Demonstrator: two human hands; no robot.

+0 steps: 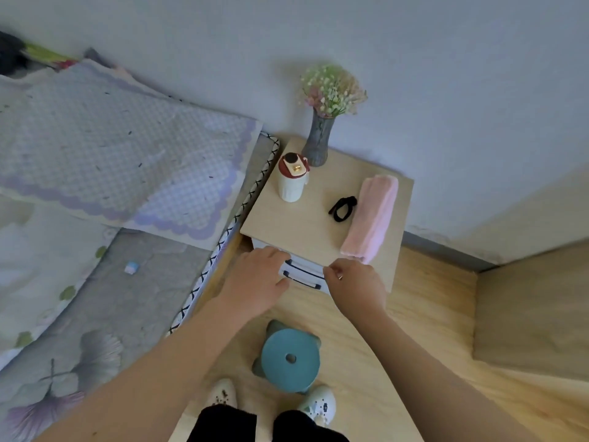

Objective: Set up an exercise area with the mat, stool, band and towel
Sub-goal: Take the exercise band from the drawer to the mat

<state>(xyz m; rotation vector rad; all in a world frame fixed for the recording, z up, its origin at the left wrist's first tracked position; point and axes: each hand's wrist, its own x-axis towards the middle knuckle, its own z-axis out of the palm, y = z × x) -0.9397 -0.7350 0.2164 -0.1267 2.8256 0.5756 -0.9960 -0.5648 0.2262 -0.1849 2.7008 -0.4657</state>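
A rolled pink towel (373, 215) lies on the right side of the wooden nightstand (287, 224), with a black band (342, 208) coiled just left of it. On the floor between the nightstand and my feet stands a round teal stool (290, 355). My left hand (255, 279) and my right hand (353, 282) hover side by side at the nightstand's front edge, over its drawers (302, 275). Their fingers are loosely curled and hold nothing. No mat is in view.
A white bottle with a red lid (291, 178) and a grey vase of flowers (318, 141) stand at the back of the nightstand. A bed with a pillow (121, 161) fills the left. Bare wood floor (430, 314) spreads to the right, below the wall.
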